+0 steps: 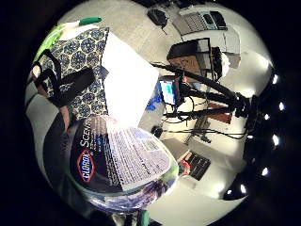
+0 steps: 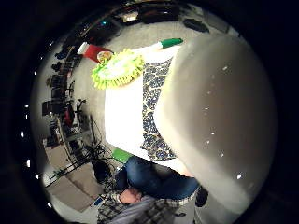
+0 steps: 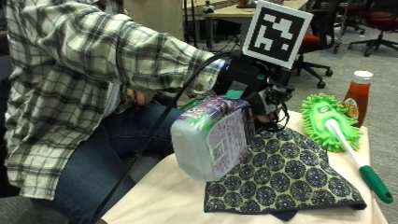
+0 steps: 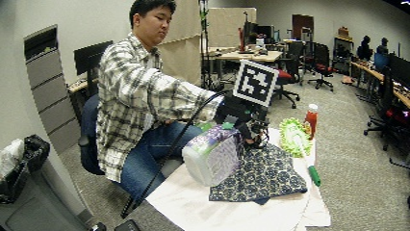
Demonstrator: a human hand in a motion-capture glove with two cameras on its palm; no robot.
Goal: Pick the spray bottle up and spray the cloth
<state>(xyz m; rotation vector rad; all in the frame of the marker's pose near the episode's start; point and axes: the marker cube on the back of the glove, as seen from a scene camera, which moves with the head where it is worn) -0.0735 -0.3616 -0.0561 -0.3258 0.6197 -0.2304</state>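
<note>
While the gloved right hand [image 3: 249, 86] grips its neck, the spray bottle [image 3: 211, 140] hangs tilted above the patterned cloth [image 3: 286, 175].

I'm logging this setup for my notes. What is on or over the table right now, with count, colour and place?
spray bottle: one, white with purple-green label, held tilted above the table's near edge, beside the cloth
cloth: one, dark blue with pale pattern, lying on the table
duster mop: one, lime green head, white and green handle, on the table beyond the cloth
ketchup bottle: one, red with white cap, standing behind the mop
table: one, cream
right hand: one, black glove, grips the spray bottle's top
</note>
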